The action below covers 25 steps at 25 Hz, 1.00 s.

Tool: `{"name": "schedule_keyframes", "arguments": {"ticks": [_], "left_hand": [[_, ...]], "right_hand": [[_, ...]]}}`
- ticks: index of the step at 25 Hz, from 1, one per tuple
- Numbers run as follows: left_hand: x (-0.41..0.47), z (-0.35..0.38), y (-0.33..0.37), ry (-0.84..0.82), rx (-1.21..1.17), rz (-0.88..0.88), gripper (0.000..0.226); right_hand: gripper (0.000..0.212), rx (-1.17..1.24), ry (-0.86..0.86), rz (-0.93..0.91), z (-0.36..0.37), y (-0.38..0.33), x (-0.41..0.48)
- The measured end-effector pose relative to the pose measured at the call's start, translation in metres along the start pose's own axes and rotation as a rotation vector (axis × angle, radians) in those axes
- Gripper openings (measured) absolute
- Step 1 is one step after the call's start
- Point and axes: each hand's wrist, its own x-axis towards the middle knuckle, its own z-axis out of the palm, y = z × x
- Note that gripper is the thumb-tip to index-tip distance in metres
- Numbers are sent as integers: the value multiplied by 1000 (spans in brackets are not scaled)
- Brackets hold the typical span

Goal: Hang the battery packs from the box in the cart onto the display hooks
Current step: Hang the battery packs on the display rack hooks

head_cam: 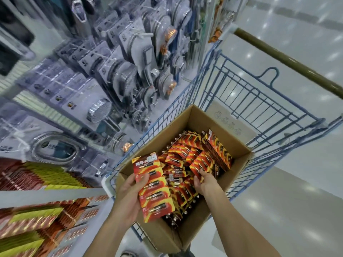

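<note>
An open cardboard box (239,164) sits in a blue wire cart (259,101) and holds several red-and-yellow battery packs (181,154). My left hand (130,197) grips a long strip of joined battery packs (152,186) over the box's near left corner, thumb across its front. My right hand (204,180) reaches into the box and pinches the lower edge of another strip of packs (202,162) that lies tilted on the pile. Hanging red and yellow packs (37,210) fill the display at the lower left.
Shelving on the left carries blister-packed shower heads and hoses (96,110). The cart's brown handle bar (289,60) runs across the upper right. Glossy shop floor (297,210) lies to the right of the cart.
</note>
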Motion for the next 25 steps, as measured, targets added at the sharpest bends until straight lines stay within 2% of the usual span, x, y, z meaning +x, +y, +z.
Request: {"name": "schedule_keyframes", "arguments": {"ticks": [2,4,6,10,12,17,21,25], "left_hand": [[-4,-7,0,1,37,44,34],[-10,-15,0,8,48,57,28],[-16,-22,1,-2,32,72,26],[-44,-40,12,-21,0,155,24],[-61,-54,19,-20,-9,200,26],[-122,-109,46,59,-61,362,28],[-181,-177,63,172,-185,519,25],[-237,-248,70,321,-313,664,30]], "right_hand": [[49,-1,-12,9,-6,-2,-18],[38,-75,-100,-16,-6,2,-44],[36,-161,-199,-43,-18,11,-60],[68,-395,-490,-187,-35,31,-99],[71,-522,-567,-272,-35,43,-122],[42,-657,-858,-383,-6,94,-199],[44,-864,-952,-487,29,160,-263],[39,-1035,-1119,-519,53,245,-318]]}}
